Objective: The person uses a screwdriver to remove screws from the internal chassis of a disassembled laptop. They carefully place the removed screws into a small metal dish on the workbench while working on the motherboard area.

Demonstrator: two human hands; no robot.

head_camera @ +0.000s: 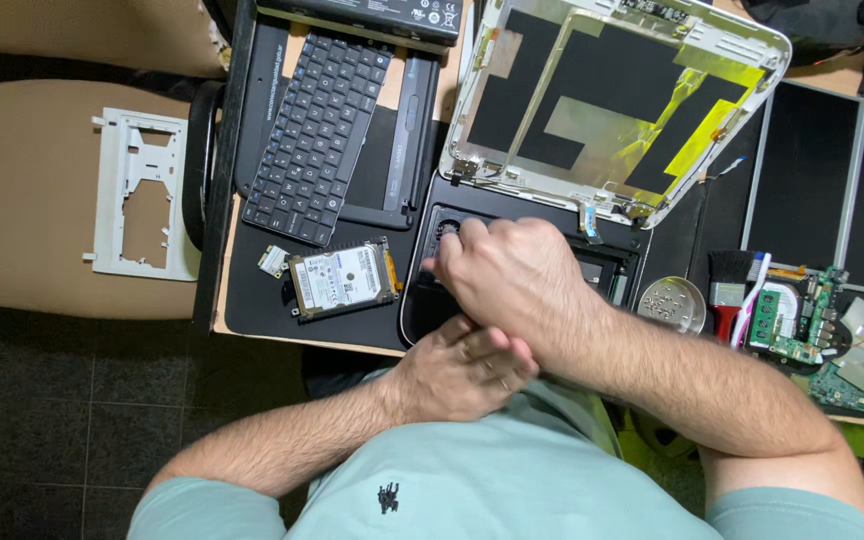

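Note:
A black laptop base (420, 312) lies open at the desk's front edge. My right hand (507, 275) reaches across it from the right, its fingertips curled down onto the base's upper left corner by a round opening. Whether they pinch anything is hidden. My left hand (462, 365) lies under my right wrist with its fingers closed, gripping the front edge of the base. A white laptop lid (752, 45), lined with black and yellow tape, lies inside-up just behind the base.
A detached black keyboard (317, 135), a silver hard drive (342, 280) and a small card (273, 260) lie to the left. A metal dish (672, 303), a brush (727, 285) and green circuit boards (797, 315) sit to the right. A white plastic frame (142, 195) rests on a beige chair.

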